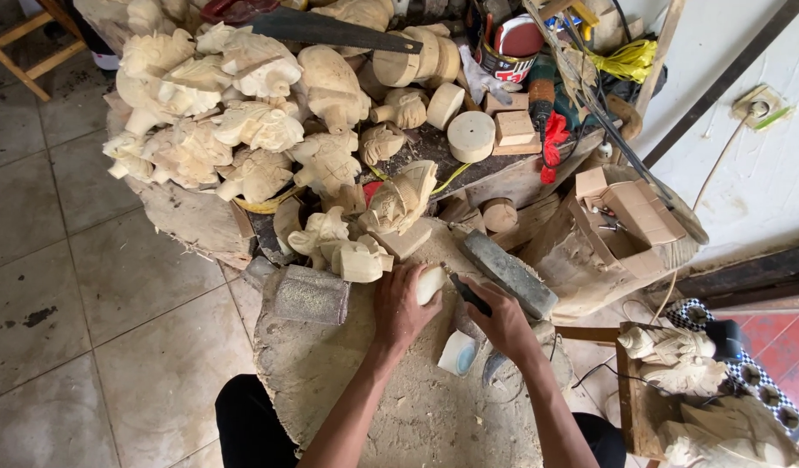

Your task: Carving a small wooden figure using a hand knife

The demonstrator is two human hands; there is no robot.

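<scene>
The left hand has its fingers curled tight around a small pale wooden piece, pinning it down on the round wooden block that serves as the counter. Only the rounded end of the piece shows past the knuckles. The left forearm runs up from the lower middle of the view, wrist straight, back of the hand upward.

Just right of the pale piece, the right hand is closed around a dark-handled carving tool; its fingers are wrapped narrow about the handle, and the tool's tip points at the piece, right at its edge. Whether the tip touches the wood cannot be told. The right forearm comes in from the lower right, angled toward the piece.

Below the piece, near the right wrist, a small white cup sits on the block. To the right of the piece lies a long grey sharpening stone, and to its left a rough grey mallet head. Above the piece, a heap of unfinished pale wood carvings covers the bench, with a handsaw lying across the top of the heap and round wooden discs off to the upper right.
</scene>
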